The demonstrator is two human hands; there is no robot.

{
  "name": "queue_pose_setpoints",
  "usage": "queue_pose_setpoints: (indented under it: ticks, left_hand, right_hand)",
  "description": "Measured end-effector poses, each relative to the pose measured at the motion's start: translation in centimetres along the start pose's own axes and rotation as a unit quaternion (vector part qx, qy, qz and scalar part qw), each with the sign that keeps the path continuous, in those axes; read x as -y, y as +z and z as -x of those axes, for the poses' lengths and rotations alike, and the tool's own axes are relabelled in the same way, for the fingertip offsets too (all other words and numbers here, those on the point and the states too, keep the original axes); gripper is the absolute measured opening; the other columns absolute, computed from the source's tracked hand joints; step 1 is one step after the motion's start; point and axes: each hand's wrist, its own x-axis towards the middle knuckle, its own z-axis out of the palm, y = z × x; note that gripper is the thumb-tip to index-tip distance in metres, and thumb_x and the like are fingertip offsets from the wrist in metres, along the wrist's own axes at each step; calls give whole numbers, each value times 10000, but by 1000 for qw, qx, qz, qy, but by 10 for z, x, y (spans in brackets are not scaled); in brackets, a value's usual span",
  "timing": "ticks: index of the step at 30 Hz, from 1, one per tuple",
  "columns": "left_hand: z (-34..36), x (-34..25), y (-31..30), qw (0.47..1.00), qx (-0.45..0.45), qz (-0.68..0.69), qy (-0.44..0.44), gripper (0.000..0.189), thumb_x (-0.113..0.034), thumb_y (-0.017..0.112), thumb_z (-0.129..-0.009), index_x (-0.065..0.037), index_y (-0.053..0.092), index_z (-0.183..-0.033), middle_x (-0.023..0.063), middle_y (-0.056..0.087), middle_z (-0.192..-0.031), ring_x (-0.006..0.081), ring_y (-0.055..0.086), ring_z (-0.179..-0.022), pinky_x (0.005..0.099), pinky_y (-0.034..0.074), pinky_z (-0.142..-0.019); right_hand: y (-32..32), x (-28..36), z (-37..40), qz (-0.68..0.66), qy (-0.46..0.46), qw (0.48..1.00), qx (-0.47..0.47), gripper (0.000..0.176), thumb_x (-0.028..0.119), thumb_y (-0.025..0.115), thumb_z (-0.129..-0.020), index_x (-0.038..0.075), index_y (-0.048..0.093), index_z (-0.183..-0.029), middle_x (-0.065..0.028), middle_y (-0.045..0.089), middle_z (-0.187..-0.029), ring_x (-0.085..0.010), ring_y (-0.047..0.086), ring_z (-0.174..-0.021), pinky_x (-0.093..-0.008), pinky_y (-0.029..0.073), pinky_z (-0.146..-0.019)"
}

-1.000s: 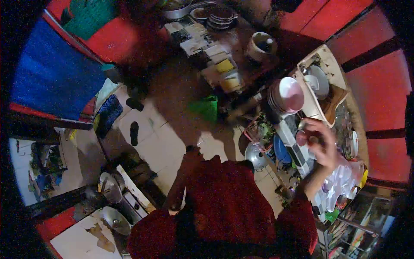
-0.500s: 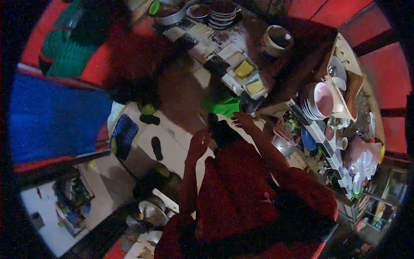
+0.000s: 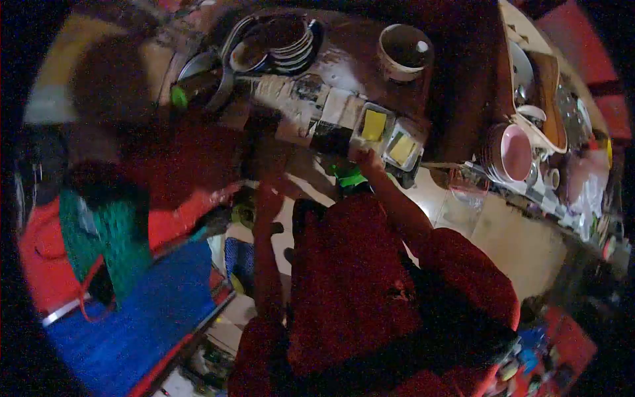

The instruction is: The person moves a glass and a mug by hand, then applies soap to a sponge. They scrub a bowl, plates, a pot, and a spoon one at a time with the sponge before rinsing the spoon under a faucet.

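Note:
My left hand (image 3: 270,192) is raised in front of my red shirt, blurred; its fingers are smeared and nothing can be made out in it. Near the counter edge, my right hand (image 3: 365,159) is by a clear container with a yellow block (image 3: 374,125); its fingers are too dark and blurred to read. A second container with a yellow piece (image 3: 403,148) sits just right of it. Below the right hand hangs a bright green item (image 3: 348,175) at the counter's edge.
Stacked plates (image 3: 291,54), a dark pan (image 3: 198,81) and a round pot (image 3: 403,53) stand on the counter. Pink bowls (image 3: 514,153) are at the right. Another person (image 3: 178,155) in dark clothing is at the left, near a green basket (image 3: 112,231) and blue surface (image 3: 152,311).
The view has turned and come nearer the counter. My right hand has moved up to the containers, and my left hand has shifted left. The other person appears larger at the left.

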Motion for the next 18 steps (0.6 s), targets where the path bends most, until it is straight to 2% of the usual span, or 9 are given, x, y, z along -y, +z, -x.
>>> queue_pose_setpoints:
  ticks: [2, 4, 5, 6, 7, 10, 11, 16, 18]
  left_hand:
    - [-63, 20, -29, 998, -48, -40, 16, 372, -254, 569, -891, 3, 541, -1159, 198, 591, -1103, 313, 563, -1029, 393, 438, -904]
    - [-140, -87, -113, 921, -104, 220, -306, 374, -273, 573, -897, 0, 551, -1152, 183, 601, -1098, 297, 567, -1020, 368, 428, -919]
    - [-174, -55, -120, 983, -107, 138, -61, 369, -270, 575, -901, 5, 558, -1147, 169, 606, -1099, 278, 568, -1022, 354, 425, -922]
    - [-211, -14, -129, 974, -103, 57, 194, 364, -266, 576, -905, 11, 564, -1141, 155, 611, -1101, 259, 569, -1025, 339, 423, -924]
    - [-237, -32, -147, 966, -165, 18, 198, 320, -219, 572, -912, 20, 575, -1126, 134, 622, -1095, 216, 574, -1014, 311, 429, -908]
    - [-324, -53, -177, 950, -170, 35, 261, 311, -178, 576, -909, 22, 562, -1147, 121, 621, -1103, 176, 584, -977, 280, 446, -870]
    - [-340, -64, -182, 944, -166, 49, 281, 319, -183, 574, -910, 21, 557, -1155, 112, 621, -1100, 175, 584, -974, 277, 448, -865]
    - [-368, -69, -143, 950, 9, 212, 230, 317, -203, 580, -913, -1, 557, -1156, 66, 612, -1028, 128, 569, -911, 265, 454, -831]
    - [-348, -57, -99, 929, 78, 253, 258, 296, -225, 586, -906, -26, 573, -1125, 41, 605, -983, 121, 561, -889, 258, 456, -810]
  right_hand:
    - [-16, 34, 11, 32, 35, 999, -24, 363, 375, 513, -847, 92, 568, -1069, -190, 639, -937, -398, 603, -888, -476, 476, -769]
    - [-16, 41, 14, 39, 44, 998, -15, 355, 395, 546, -830, 101, 579, -1026, -175, 642, -891, -386, 610, -822, -472, 478, -714]
    - [-16, 41, 16, 42, 49, 998, -13, 353, 405, 562, -821, 105, 584, -1005, -167, 644, -867, -381, 614, -788, -470, 480, -687]
    - [-17, 43, 18, 45, 55, 997, -13, 351, 415, 578, -812, 109, 590, -984, -160, 645, -844, -375, 618, -755, -469, 481, -660]
    - [-17, 44, 17, 47, 60, 997, -16, 350, 425, 595, -803, 114, 596, -962, -152, 647, -821, -369, 622, -721, -467, 482, -633]
    - [78, -50, -12, -334, 94, 917, -197, 423, 515, 613, -792, 99, 597, -870, -95, 610, -728, -283, 581, -595, -423, 470, -537]
    - [75, -48, -9, -340, 103, 908, -223, 423, 515, 613, -792, 99, 597, -870, -95, 610, -728, -283, 581, -595, -423, 470, -537]
    - [0, 9, 39, -550, 301, 670, -398, 442, 468, 588, -852, 35, 499, -849, -94, 544, -692, -184, 513, -501, -307, 433, -409]
    - [-17, -4, 28, -484, 221, 687, -494, 333, 335, 602, -866, 28, 490, -800, -84, 540, -660, -180, 515, -479, -306, 462, -416]
